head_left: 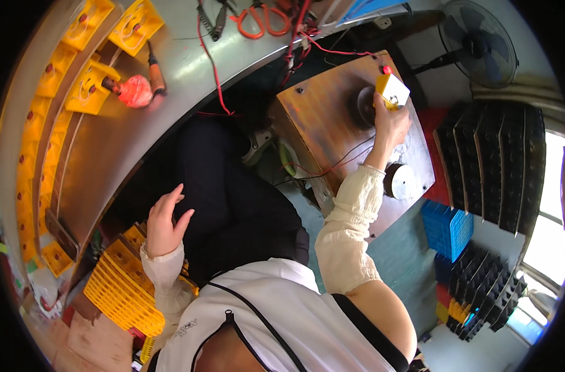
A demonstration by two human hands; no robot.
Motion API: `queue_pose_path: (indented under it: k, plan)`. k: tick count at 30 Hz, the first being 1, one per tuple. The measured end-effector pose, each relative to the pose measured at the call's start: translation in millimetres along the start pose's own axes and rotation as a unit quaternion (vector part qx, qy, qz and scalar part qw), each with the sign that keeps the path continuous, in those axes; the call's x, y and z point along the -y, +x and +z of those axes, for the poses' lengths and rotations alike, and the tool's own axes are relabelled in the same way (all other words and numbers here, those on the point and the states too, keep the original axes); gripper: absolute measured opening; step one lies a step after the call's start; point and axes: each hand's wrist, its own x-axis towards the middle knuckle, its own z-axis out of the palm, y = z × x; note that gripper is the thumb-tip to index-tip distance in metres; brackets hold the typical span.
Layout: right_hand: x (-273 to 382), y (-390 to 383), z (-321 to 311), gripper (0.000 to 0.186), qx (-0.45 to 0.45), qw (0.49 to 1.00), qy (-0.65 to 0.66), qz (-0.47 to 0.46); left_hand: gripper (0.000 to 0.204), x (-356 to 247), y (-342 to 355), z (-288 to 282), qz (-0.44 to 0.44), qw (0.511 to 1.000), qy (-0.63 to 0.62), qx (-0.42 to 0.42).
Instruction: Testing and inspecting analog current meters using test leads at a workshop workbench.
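My right hand (393,126) is stretched out over a wooden worktop and closed on a small yellow housing (395,93). The housing shows a pale, bright face, and a red knob-like part sits at its far end. Right beside that hand is a dark round disc (364,106) on the worktop. Nearer to me on the same top lies a pale round disc (406,181) with a dark rim. My left hand (165,221) hangs in the air by my thigh, fingers apart and holding nothing. The closest thing to it is a yellow basket (124,288) containing yellow housings.
Yellow housings (87,87) line the metal bench (189,37) at the left, with a screwdriver (156,71) and orange-handled scissors (260,22). Red and black wires cross the wooden worktop (319,105). Black trays (487,161), a blue crate (447,229) and a fan (478,43) stand at the right.
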Motion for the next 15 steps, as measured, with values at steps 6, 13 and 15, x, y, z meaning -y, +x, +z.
queue_pose_path:
  k: [6,13,15]
  plan:
    - [-6.2,-3.9,7.7,0.081,0.000,0.999,0.030,-0.018,0.047,8.5,-3.8,-7.4,0.061,0.991,0.042,-0.107]
    - [77.6,-179.2,-46.3,0.085,0.048,0.889,0.357,-0.284,0.088,-44.2,18.7,-16.1,0.151,0.966,0.022,-0.209]
    - [108.6,-250.2,-76.7,0.085,0.175,0.808,0.408,-0.389,0.082,-50.8,20.5,-22.2,0.128,0.957,0.059,-0.255]
